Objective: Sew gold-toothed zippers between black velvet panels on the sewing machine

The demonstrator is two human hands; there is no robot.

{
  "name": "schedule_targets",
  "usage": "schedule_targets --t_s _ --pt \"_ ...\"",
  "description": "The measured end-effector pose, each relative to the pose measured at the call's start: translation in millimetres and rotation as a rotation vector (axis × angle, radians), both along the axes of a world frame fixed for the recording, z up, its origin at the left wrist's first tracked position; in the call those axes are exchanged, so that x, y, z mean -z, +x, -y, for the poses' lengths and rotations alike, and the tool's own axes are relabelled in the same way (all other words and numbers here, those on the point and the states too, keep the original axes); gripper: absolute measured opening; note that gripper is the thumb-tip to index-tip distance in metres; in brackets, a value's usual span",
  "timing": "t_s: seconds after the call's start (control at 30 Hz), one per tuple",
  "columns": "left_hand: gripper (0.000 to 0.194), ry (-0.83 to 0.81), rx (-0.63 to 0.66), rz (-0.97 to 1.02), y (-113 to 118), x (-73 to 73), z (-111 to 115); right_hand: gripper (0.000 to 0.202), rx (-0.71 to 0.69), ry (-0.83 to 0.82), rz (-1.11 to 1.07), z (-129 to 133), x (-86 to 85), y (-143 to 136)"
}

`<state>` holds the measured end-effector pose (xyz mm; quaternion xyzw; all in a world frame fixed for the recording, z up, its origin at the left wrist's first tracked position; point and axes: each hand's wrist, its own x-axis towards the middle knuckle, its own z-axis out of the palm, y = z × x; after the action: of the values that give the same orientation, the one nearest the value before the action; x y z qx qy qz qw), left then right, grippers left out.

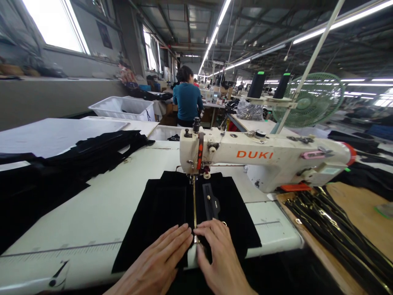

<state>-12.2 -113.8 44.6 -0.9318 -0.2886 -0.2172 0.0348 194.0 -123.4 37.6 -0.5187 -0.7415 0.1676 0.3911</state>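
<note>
A black fabric panel lies flat on the sewing table, its far end under the needle area of a sewing machine. A gold-toothed zipper runs down the panel from the presser foot towards me. My left hand rests flat on the fabric left of the zipper, fingers straight and holding nothing. With thumb and forefinger bent around the zipper's near end, my right hand grips it at the metal slider. Right of the zipper, a dark trim strip with small gold hardware lies on the panel.
Stacked black fabric pieces cover the table's left side. More gold-toothed zippers lie on a brown board at right. Thread cones and a green fan stand behind the machine. A person in a teal top sits ahead, near a white bin.
</note>
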Motion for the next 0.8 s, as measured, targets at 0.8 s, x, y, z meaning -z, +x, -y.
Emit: schedule_targets --t_s 0.8 --pt "0.076 0.05 0.038 -0.066 -6.5 1.9 -4.3 0.022 -0.15 0.236 0.077 -11.5 5.7 4.7"
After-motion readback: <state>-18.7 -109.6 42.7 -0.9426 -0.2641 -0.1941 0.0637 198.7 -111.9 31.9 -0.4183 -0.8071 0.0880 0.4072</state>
